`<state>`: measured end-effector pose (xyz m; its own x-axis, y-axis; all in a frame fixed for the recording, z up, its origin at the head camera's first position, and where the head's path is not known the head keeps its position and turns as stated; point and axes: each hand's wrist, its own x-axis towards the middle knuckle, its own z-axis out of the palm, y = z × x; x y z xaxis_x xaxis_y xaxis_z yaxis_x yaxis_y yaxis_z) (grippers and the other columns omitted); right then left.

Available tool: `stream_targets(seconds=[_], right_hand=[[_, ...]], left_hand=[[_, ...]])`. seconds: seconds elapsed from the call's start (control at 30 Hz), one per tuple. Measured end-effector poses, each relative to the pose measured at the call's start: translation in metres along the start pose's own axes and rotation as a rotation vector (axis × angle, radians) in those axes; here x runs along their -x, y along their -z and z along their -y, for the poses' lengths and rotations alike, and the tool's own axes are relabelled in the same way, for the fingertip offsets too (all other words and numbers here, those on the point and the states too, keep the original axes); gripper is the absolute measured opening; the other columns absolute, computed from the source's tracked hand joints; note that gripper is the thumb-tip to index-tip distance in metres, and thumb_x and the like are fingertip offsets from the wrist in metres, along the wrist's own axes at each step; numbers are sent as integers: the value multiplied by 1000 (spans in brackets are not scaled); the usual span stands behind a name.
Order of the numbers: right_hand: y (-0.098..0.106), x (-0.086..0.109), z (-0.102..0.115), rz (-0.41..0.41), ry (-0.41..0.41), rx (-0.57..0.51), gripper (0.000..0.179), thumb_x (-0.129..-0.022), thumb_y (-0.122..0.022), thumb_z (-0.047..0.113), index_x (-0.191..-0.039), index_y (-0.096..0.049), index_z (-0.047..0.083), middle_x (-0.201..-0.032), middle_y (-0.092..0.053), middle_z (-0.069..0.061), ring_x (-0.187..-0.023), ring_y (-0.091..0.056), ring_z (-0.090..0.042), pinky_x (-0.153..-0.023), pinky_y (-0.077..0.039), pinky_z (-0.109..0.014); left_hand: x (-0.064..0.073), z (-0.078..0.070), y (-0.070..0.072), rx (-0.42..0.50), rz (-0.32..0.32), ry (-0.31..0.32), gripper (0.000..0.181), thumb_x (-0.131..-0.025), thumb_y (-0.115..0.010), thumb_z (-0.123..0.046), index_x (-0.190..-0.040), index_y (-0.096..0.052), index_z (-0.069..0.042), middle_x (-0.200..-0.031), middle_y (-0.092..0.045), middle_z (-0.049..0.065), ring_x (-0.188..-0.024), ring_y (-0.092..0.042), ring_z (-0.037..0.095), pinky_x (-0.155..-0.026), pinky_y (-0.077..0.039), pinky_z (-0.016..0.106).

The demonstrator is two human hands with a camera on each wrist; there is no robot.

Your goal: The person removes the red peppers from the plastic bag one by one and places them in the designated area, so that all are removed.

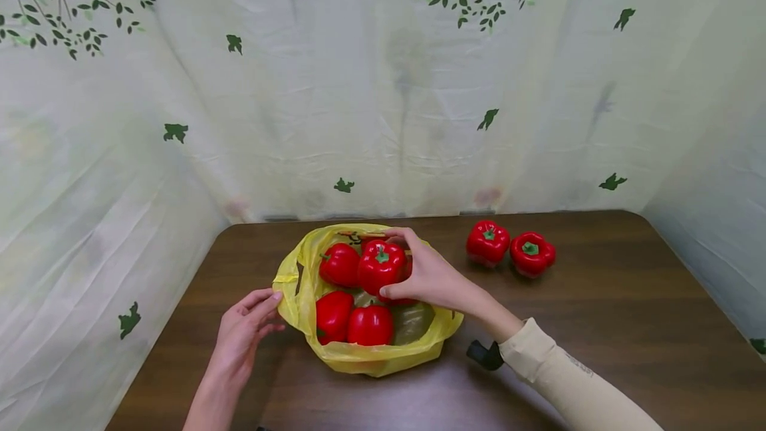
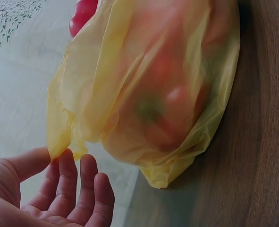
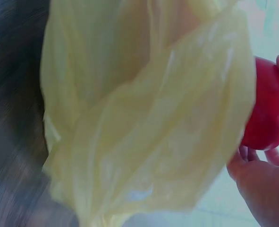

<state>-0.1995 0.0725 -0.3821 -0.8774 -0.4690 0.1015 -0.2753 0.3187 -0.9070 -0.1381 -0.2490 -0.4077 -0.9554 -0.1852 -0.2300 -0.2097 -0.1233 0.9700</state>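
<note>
A yellow plastic bag (image 1: 383, 356) stands with its mouth open, several red bell peppers inside, among them one at the upper left (image 1: 339, 265) and one near the front rim (image 1: 371, 326). My left hand (image 1: 239, 334) pinches the bag's left edge between thumb and fingertips; the left wrist view shows the thin film (image 2: 87, 90) caught there. In my right hand (image 1: 429, 275) is another red bell pepper (image 1: 381, 266), stem facing up, gripped between thumb and fingers over the bag's mouth. From the right wrist, the bag's side (image 3: 144, 123) partly hides that pepper (image 3: 269, 106).
Two more red bell peppers (image 1: 487, 243) (image 1: 532, 255) sit side by side on the brown wooden table (image 1: 610, 324), right of the bag. A pale curtain with printed leaves (image 1: 383, 98) hangs behind the table. A black wrist device (image 1: 485, 355) is by the right cuff.
</note>
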Motion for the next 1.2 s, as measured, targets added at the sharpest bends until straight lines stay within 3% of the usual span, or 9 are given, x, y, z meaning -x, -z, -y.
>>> stream_targets(seconds=[0.2,0.47,0.9,1.2], right_hand=[[15,15,-4,-49,9,55,86,-73,-87,22,-143,-38,16,-134,-49,3,-117,-52,-19,-89,-53,-38],[42,38,-8,-111,28,88,73,-72,-87,15,-134,-49,23,-127,-53,6,-118,-55,-19,-100,-46,-46],[93,78,-7,-187,39,128,77,-74,-86,13,-137,-45,29,-133,-49,4,-114,-56,-25,-86,-55,-44],[127,97,-12,-231,41,202,77,-78,-84,15,-141,-42,25,-136,-46,-2,-118,-51,-27,-84,-55,-41]], left_hand=[[-1,-1,-4,-3,10,-8,9,-91,-73,-21,-95,-71,-13,-88,-71,-1,-75,-66,15,-70,-56,32],[-1,-2,-10,10,2,-19,11,-91,-73,-21,-96,-72,-12,-87,-71,-1,-74,-67,16,-69,-56,31],[-2,-4,-12,17,3,-28,10,-91,-73,-22,-96,-71,-13,-87,-71,-1,-74,-67,16,-69,-56,31],[-2,-8,-9,20,-4,-22,11,-91,-73,-23,-96,-71,-14,-89,-72,-2,-76,-67,14,-70,-56,31]])
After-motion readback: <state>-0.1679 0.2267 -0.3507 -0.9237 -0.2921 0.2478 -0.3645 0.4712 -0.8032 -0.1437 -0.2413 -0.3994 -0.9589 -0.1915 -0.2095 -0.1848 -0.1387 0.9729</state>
